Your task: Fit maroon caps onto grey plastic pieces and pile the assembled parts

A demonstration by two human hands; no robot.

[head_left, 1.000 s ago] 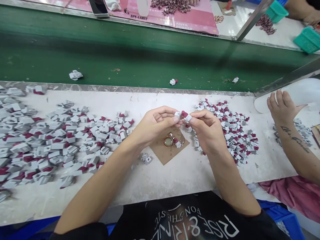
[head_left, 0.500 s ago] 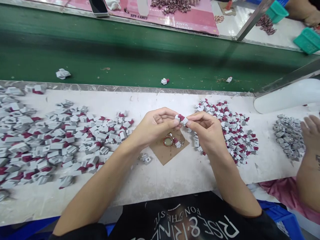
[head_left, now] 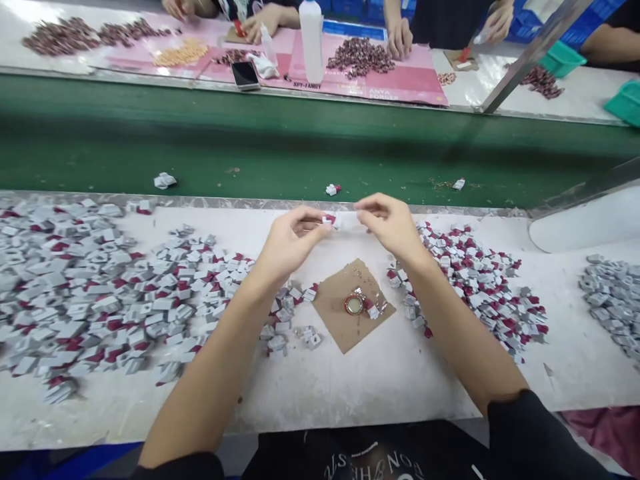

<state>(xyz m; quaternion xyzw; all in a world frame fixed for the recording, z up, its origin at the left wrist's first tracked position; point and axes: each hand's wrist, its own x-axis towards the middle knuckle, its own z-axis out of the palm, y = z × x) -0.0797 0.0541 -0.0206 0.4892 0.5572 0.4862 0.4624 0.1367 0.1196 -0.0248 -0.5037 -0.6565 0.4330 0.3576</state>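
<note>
My left hand (head_left: 295, 241) pinches a small white-and-dark-red plastic piece (head_left: 329, 220) between thumb and fingertips, above the white table. Across a short gap, my right hand (head_left: 393, 227) has its thumb and fingers drawn together. A blurred pale shape lies at its fingertips, too smeared to name. Below both hands lies a brown cardboard square (head_left: 345, 333), bearing a small round red-rimmed tin (head_left: 355, 304) and another white-and-red piece (head_left: 371, 309). A loose pile of grey and red pieces (head_left: 125, 300) spreads to the left; a second pile (head_left: 475, 280) sits by my right forearm.
A green conveyor belt (head_left: 260, 157) runs beyond the table, with a few pieces on it. Across it, co-workers' hands (head_left: 400, 39) work near a white bottle (head_left: 313, 43) and a phone (head_left: 245, 75). A white cylinder (head_left: 585, 223) and grey pieces (head_left: 613, 300) are at the right.
My hands have moved apart; the piece both were touching stays in my left hand. The view has tilted up, bringing co-workers across the belt into sight. The neighbouring arm at right has left view.
</note>
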